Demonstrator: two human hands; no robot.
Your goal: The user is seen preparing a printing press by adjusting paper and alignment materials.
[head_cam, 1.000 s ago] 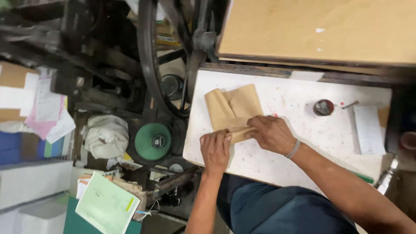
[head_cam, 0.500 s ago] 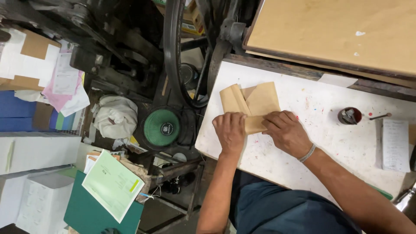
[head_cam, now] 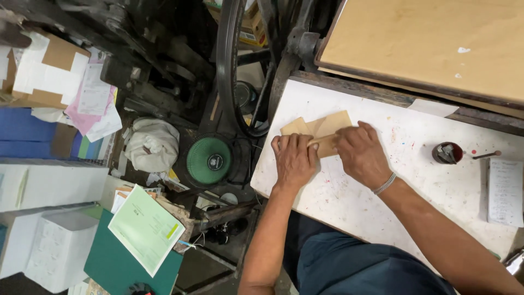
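A large brown board (head_cam: pixel 431 41) fills the upper right, its dark-edged frame running along the far side of a white, paint-flecked table (head_cam: pixel 349 186) that slants across the right half of the view. To the left of the table stands dark machinery with a big black wheel (head_cam: pixel 226 65) rising from it, and below that a round green fan (head_cam: pixel 209 160) lies beside a bundled white cloth (head_cam: pixel 151 143). Further left are stacked white boxes (head_cam: pixel 49 246), a cardboard box with loose papers (head_cam: pixel 46 68), and a pale green sheet (head_cam: pixel 144 229) resting on a dark green folder. On the table, near its left end, lies a small stack of tan paper envelopes (head_cam: pixel 319 128), fanned slightly so that several corners show toward the far side. Both hands rest on top of it: the left hand (head_cam: pixel 293 161) lies flat, palm down, fingers together, pressing the near left part of the stack, and the right hand (head_cam: pixel 360 155), with a thin bracelet at the wrist, covers the near right part, its fingers curled over the edge. Whether either hand actually pinches the paper cannot be told; they cover it from above. Well apart to the right sit a small round dark pot (head_cam: pixel 446 153) and a white notepad (head_cam: pixel 505 191).
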